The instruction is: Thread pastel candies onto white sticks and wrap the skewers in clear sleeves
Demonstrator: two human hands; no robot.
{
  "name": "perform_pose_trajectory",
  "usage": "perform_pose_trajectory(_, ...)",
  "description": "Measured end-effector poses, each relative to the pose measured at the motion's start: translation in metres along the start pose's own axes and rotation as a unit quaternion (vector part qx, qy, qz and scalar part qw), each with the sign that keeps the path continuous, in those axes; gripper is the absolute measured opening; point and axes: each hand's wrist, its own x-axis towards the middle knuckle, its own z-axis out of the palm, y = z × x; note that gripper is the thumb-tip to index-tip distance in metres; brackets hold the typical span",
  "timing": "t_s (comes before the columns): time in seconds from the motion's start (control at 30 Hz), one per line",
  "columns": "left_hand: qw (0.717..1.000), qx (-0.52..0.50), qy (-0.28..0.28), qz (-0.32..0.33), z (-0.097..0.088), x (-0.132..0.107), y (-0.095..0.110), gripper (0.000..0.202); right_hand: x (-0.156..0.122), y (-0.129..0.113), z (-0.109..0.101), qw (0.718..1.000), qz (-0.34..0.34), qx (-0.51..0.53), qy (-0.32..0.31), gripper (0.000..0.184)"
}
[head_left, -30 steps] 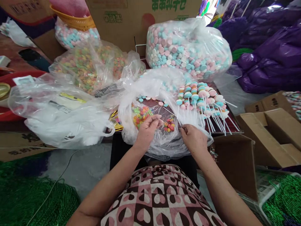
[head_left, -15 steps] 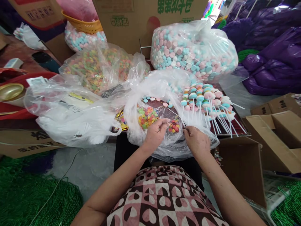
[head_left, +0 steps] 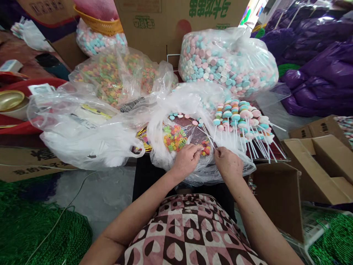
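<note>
My left hand (head_left: 188, 160) is pinched closed above the clear plastic in front of me; whatever is between its fingertips is too small to make out. Small coloured gummy rings (head_left: 174, 138) lie just beyond it, with a redder cluster of gummy rings (head_left: 205, 147) between my hands. My right hand (head_left: 228, 162) is also closed, its fingertips at the lower end of a thin white stick (head_left: 207, 135). Loose pink, blue and white marshmallows (head_left: 195, 122) lie farther back. To the right are piled candy skewers (head_left: 245, 117), marshmallows threaded on white sticks.
A big bag of marshmallows (head_left: 226, 62) and a bag of gummy rings (head_left: 116, 73) stand behind. White plastic bags (head_left: 82, 136) spread at left. Open cardboard boxes (head_left: 278, 198) sit at lower right, purple bundles (head_left: 322, 77) at far right, green cord (head_left: 46, 232) on the floor.
My left hand has moved slightly right and down, its fingertips now nearer the redder gummy rings. My right hand has barely shifted. The camera view has tilted a little.
</note>
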Motion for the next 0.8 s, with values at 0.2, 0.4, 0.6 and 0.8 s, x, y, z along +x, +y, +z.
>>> perform_pose_trajectory(0.2, 0.999, -0.041, -0.005, -0.032, -0.003, 0.0, 0.001, 0.023, 0.001, 0.006, 0.007, 0.997, -0.001, 0.038, 0.06, 0.033)
perform_pose_trajectory(0.4, 0.974, -0.183, 0.044, -0.129, -0.01, 0.006, 0.01, 0.022, -0.014, 0.023, 0.005, 0.983, -0.06, 0.145, 0.099, 0.029)
perform_pose_trajectory(0.6, 0.917, -0.343, 0.048, -0.2, -0.014, 0.011, 0.02, 0.034, -0.035, 0.03, 0.005, 0.935, -0.144, 0.313, 0.084, 0.026)
perform_pose_trajectory(0.8, 0.928, -0.341, 0.068, -0.135, -0.015, 0.008, 0.024, 0.031, -0.04, 0.036, 0.016, 0.898, -0.12, 0.423, -0.004, 0.024)
